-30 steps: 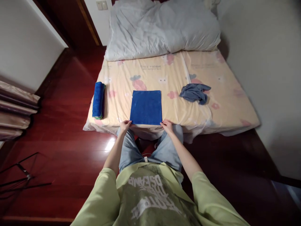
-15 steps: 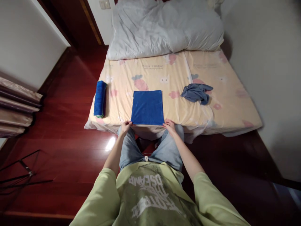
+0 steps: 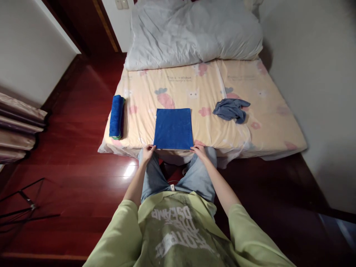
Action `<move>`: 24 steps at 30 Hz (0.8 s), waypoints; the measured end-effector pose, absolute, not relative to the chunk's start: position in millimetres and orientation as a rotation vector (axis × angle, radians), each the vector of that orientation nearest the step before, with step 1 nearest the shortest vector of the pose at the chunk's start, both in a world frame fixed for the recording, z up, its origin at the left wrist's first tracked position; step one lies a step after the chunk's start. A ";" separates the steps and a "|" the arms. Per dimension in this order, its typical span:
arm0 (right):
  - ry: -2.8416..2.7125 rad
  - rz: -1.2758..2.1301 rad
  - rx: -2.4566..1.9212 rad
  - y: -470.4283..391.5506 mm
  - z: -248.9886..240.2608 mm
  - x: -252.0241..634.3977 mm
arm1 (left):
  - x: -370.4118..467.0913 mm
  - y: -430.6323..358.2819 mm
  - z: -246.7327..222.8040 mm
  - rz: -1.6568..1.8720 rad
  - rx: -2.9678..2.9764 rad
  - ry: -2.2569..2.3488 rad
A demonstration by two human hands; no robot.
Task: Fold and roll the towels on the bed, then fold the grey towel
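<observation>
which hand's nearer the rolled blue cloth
Left. The left hand is right of the rolled blue cloth, at one corner of the flat square blue cloth; the right hand is farther right, at another corner.

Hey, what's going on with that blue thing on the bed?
Someone sits at the edge of the bed with a blue cloth spread flat in front of them. Their left hand pinches its near left corner, and their right hand the near right one. A blue roll lies to the left, a crumpled grey cloth to the right, and a duvet at the far end.
</observation>
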State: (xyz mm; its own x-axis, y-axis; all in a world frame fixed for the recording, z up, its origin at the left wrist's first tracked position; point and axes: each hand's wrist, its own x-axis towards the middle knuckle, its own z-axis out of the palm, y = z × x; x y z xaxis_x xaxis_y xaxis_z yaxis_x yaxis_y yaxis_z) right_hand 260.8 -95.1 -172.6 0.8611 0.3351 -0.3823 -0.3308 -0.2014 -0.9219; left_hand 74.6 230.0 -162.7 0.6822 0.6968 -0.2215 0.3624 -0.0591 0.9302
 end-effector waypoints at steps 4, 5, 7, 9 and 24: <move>-0.018 0.593 -1.679 -94.5 -171.5 260.0 | 74.4 231.3 -160.8 0.335 1.657 0.863; -0.019 0.590 -1.682 -94.0 -171.2 260.2 | 74.4 231.6 -160.1 0.332 1.652 0.859; -0.017 0.588 -1.686 -93.1 -170.6 260.6 | 74.5 232.1 -158.9 0.330 1.638 0.849; -0.012 0.589 -1.684 -92.6 -169.5 260.8 | 74.8 232.3 -158.1 0.330 1.619 0.845; 0.028 0.613 -1.675 -92.6 -160.4 261.3 | 74.3 235.1 -157.3 0.274 1.604 0.837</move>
